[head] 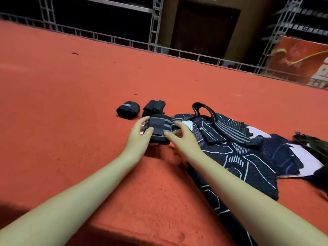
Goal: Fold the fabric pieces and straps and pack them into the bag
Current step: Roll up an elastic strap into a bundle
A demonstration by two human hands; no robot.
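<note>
Surface: red carpeted floor (71,86). Beyond and left of the left-hand fingers lies a rolled strap (128,110); a second rolled strap (154,107) sits just past them. The left hand (140,135) grips the left end of a dark grey-striped strap roll (158,129), thumb on top, fingers curled behind. The right hand (182,137) pinches the roll's right end, thumb at its lower edge. Right of the right-hand fingers lies dark patterned fabric (248,162), with an unrolled striped strap (229,128) looping across it. A dark bag (314,144) lies at the far right, only partly in view.
</note>
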